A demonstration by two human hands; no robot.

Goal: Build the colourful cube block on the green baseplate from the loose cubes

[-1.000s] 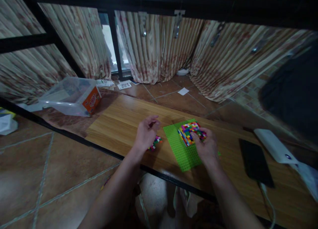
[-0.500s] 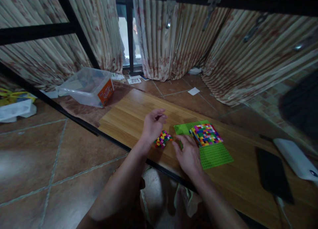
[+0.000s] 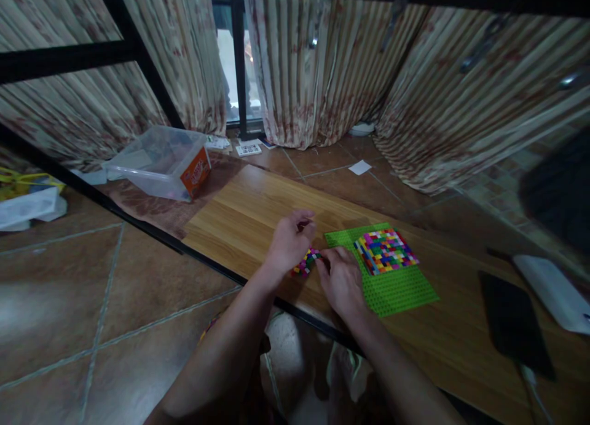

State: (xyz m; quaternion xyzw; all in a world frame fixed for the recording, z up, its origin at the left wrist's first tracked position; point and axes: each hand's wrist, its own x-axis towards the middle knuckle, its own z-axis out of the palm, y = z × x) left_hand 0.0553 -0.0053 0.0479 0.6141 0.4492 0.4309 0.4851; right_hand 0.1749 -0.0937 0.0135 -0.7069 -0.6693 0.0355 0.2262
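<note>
A small block of multicoloured bricks lies on the wooden table, between my two hands. My left hand hovers over it with curled fingers, and my right hand reaches it from the right, fingertips at its edge. Whether either hand grips it I cannot tell. Just to the right lies a green baseplate with a patch of coloured bricks pressed onto its far half.
A clear plastic box with an orange label stands at the table's far left. A black phone with a cable and a white device lie at the right. Striped curtains hang behind; tiled floor lies below.
My right hand left the bricks on the baseplate and moved left to the small brick block. My left hand lowered onto that block. The camera view shifted left.
</note>
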